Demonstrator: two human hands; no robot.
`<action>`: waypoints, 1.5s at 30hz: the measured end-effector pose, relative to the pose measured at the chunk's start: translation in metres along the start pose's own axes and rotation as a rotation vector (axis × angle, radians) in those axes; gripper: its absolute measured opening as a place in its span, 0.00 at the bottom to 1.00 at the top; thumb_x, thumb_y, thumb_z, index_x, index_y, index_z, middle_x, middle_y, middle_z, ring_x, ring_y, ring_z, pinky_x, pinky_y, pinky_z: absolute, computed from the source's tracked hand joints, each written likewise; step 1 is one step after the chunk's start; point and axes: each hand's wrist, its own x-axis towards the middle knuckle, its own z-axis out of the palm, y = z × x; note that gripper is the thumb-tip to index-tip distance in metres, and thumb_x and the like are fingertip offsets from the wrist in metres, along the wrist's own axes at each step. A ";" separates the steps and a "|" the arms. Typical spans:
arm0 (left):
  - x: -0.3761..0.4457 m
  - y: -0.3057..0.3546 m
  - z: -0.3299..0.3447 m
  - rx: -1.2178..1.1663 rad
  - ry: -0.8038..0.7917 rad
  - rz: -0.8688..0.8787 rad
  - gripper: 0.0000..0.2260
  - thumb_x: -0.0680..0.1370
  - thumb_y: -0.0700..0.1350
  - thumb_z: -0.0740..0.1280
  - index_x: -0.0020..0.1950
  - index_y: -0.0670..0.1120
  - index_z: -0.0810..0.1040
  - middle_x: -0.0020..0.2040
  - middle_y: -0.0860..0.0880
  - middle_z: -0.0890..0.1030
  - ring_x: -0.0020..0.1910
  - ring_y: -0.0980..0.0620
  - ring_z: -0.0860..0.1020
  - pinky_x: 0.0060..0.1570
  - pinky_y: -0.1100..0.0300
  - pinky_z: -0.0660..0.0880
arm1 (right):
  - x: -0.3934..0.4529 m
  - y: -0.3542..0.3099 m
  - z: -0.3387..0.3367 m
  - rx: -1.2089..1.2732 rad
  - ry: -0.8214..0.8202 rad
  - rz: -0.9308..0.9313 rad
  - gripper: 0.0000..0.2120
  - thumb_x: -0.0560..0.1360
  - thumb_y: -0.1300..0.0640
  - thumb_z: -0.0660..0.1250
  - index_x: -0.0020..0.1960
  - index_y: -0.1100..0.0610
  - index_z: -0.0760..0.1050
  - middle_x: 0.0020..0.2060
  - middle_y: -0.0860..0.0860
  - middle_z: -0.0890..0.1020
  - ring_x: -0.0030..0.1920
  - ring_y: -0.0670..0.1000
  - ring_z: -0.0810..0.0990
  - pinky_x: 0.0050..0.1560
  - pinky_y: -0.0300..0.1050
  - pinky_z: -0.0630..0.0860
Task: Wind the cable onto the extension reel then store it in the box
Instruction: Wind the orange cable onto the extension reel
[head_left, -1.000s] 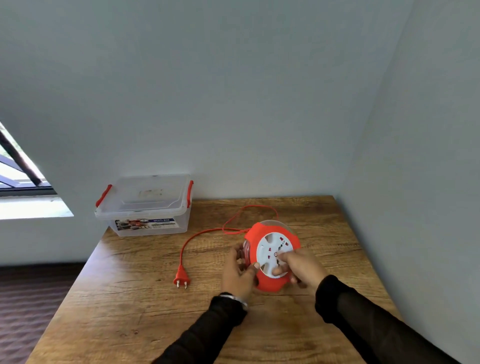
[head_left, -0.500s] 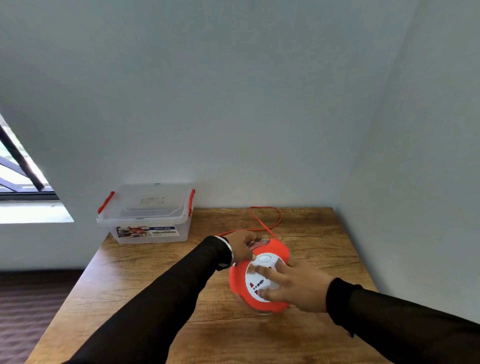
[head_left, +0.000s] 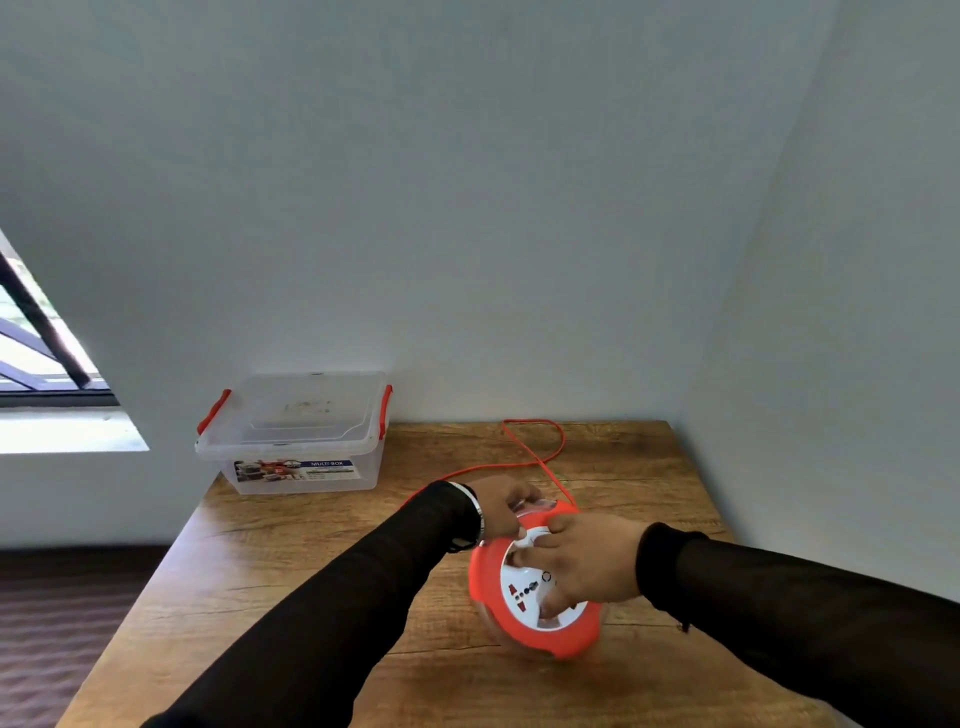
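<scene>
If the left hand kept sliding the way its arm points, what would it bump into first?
Probably the loose orange cable. The left hand points up and to the right, over the far edge of the round orange and white extension reel. Beyond the cable lies the pale wall. Depth is hard to judge.

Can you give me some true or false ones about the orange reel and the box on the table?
1. The box has its lid on. True.
2. The reel is inside the box. False: it sits on the table, apart from the box.
3. Both hands touch the reel. True: the left hand is at its far edge, the right hand on its white face.
4. The cable is all wound up. False: a loop lies on the table behind the reel.
</scene>
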 end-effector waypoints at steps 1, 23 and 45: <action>0.000 -0.002 0.001 -0.011 0.013 0.001 0.25 0.73 0.41 0.67 0.70 0.46 0.68 0.66 0.45 0.76 0.62 0.46 0.75 0.62 0.54 0.72 | 0.000 0.001 0.000 -0.009 -0.006 -0.006 0.19 0.73 0.54 0.68 0.62 0.38 0.73 0.72 0.56 0.66 0.63 0.56 0.74 0.59 0.48 0.71; -0.028 -0.019 0.040 -0.758 0.499 -0.081 0.19 0.70 0.35 0.70 0.57 0.52 0.76 0.49 0.52 0.78 0.39 0.57 0.80 0.25 0.66 0.73 | 0.004 -0.025 0.036 0.214 0.156 0.647 0.33 0.58 0.47 0.81 0.59 0.37 0.71 0.53 0.60 0.82 0.42 0.56 0.83 0.49 0.56 0.79; -0.049 0.009 0.098 -1.190 0.846 -0.101 0.18 0.69 0.33 0.73 0.54 0.48 0.75 0.48 0.45 0.80 0.38 0.46 0.80 0.36 0.49 0.80 | 0.043 -0.060 0.035 1.283 0.622 1.322 0.26 0.72 0.61 0.66 0.64 0.39 0.67 0.59 0.50 0.75 0.54 0.51 0.77 0.46 0.43 0.76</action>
